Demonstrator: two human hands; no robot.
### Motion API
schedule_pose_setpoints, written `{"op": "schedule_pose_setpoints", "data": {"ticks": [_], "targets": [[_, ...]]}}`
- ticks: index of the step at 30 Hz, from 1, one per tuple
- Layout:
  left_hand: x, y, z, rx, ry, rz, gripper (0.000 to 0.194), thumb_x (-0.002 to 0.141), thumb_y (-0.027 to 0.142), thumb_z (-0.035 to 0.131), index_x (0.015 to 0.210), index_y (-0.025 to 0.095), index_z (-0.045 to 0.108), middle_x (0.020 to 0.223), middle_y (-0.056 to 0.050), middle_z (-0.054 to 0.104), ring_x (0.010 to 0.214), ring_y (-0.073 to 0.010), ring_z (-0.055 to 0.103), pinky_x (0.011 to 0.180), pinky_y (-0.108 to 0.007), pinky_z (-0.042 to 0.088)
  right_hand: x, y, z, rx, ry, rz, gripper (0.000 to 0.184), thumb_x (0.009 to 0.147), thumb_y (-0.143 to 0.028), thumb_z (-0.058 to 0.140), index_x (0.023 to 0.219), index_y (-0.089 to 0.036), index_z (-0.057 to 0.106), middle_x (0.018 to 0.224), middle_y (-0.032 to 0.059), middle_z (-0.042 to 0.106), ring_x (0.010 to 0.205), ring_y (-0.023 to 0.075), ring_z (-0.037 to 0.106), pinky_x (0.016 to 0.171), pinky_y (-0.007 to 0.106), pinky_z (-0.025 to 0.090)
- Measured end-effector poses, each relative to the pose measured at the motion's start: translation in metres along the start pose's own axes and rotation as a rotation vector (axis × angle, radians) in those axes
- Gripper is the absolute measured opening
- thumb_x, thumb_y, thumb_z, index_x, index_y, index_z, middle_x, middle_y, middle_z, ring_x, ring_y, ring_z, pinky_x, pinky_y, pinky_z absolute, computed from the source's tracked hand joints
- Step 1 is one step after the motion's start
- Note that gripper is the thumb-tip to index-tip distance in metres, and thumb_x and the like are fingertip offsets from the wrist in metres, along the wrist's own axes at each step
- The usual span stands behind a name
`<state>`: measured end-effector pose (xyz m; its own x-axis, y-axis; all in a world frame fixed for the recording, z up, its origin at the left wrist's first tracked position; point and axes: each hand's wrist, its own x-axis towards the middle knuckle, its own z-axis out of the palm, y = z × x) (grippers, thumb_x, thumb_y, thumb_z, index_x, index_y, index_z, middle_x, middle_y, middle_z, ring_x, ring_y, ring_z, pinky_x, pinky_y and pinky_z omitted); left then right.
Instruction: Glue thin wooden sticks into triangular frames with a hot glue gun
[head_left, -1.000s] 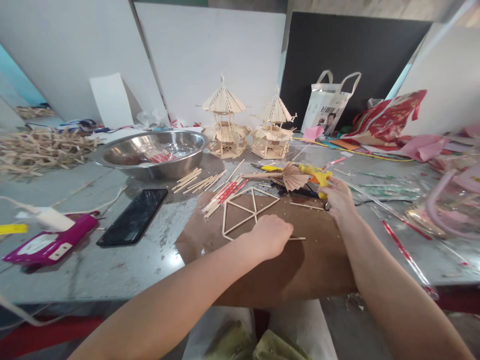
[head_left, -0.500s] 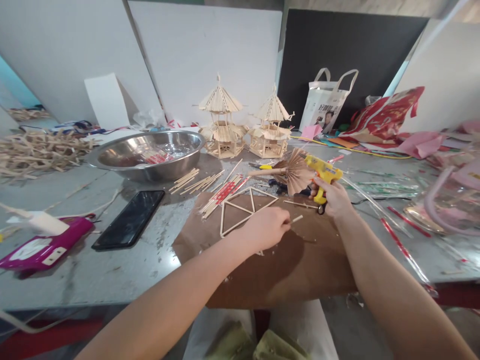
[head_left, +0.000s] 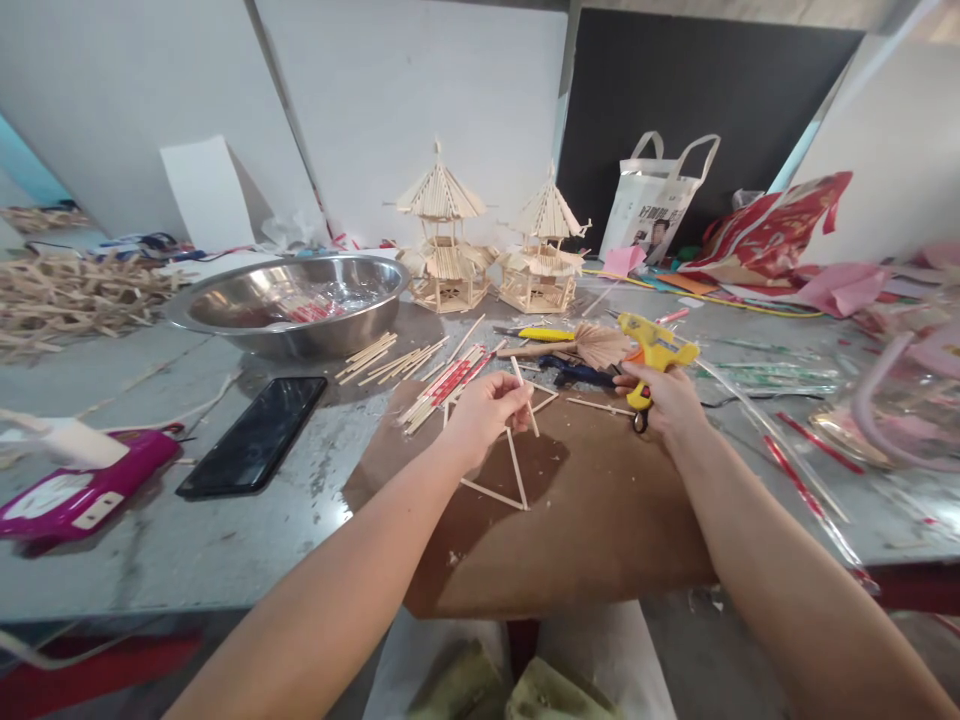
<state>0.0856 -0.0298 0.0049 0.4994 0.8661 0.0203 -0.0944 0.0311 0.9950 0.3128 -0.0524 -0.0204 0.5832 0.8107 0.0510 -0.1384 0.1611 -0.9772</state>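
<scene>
My left hand [head_left: 486, 411] pinches a short wooden stick [head_left: 524, 395], raised over a frame of glued sticks [head_left: 499, 478] that lies on a brown paper sheet [head_left: 600, 530]. My right hand [head_left: 666, 400] grips a yellow glue gun [head_left: 655, 352], lifted above the sheet's far right corner with its nozzle pointing left. A folded paper fan [head_left: 596, 347] lies just left of the gun. A pile of loose sticks [head_left: 439, 378] sits at the sheet's far left corner.
Two stick pagoda models [head_left: 444, 240] [head_left: 546, 243] stand at the back. A steel bowl [head_left: 292, 305], a black phone [head_left: 253, 434] and a magenta case [head_left: 75, 492] lie to the left. Bags, pink paper and wrappers [head_left: 772, 235] crowd the right. A heap of sticks [head_left: 67, 300] fills the far left.
My left hand picked a stick off the paper and lifted it up and left. My right hand took the glue gun from the table and raised it.
</scene>
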Motion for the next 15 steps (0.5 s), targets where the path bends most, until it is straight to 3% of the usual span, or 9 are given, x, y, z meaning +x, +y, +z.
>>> {"op": "schedule_pose_setpoints", "data": {"ticks": [4, 9, 11, 15], "targets": [[0.004, 0.004, -0.007, -0.193, 0.078, -0.021, 0.016, 0.066, 0.024, 0.059, 0.066, 0.014, 0.046, 0.051, 0.003, 0.052, 0.045, -0.0062, 0.050, 0.046, -0.020, 0.044, -0.007, 0.000, 0.007, -0.016, -0.010, -0.068, 0.027, 0.048, -0.019, 0.066, 0.072, -0.015, 0.054, 0.058, -0.0023, 0.058, 0.044, 0.0095, 0.054, 0.038, 0.019, 0.044], [0.007, 0.005, -0.012, -0.326, 0.187, -0.082, 0.007, 0.070, 0.014, 0.053, 0.066, 0.013, 0.048, 0.054, 0.002, 0.054, 0.048, -0.0061, 0.053, 0.048, -0.018, 0.046, -0.013, -0.002, 0.010, -0.290, 0.081, -0.220, 0.019, 0.051, -0.026, 0.065, 0.063, -0.014, 0.056, 0.052, -0.0005, 0.056, 0.043, 0.0094, 0.050, 0.041, 0.021, 0.042], [0.008, 0.004, -0.013, -0.373, 0.199, -0.101, 0.006, 0.072, 0.012, 0.051, 0.066, 0.013, 0.048, 0.056, 0.001, 0.055, 0.048, -0.0057, 0.054, 0.049, -0.018, 0.047, -0.018, -0.005, 0.010, -0.318, -0.014, -0.228, 0.021, 0.053, -0.029, 0.065, 0.065, -0.014, 0.056, 0.051, -0.0016, 0.054, 0.041, 0.0087, 0.048, 0.040, 0.021, 0.040], [0.012, 0.000, -0.017, -0.450, 0.211, -0.110, 0.006, 0.073, 0.012, 0.051, 0.067, 0.012, 0.051, 0.057, 0.001, 0.056, 0.049, -0.0050, 0.054, 0.049, -0.015, 0.048, -0.033, -0.012, 0.014, -0.278, -0.356, -0.160, 0.023, 0.054, -0.031, 0.066, 0.068, -0.015, 0.057, 0.058, -0.0016, 0.056, 0.037, 0.0045, 0.040, 0.037, 0.021, 0.036]]}}
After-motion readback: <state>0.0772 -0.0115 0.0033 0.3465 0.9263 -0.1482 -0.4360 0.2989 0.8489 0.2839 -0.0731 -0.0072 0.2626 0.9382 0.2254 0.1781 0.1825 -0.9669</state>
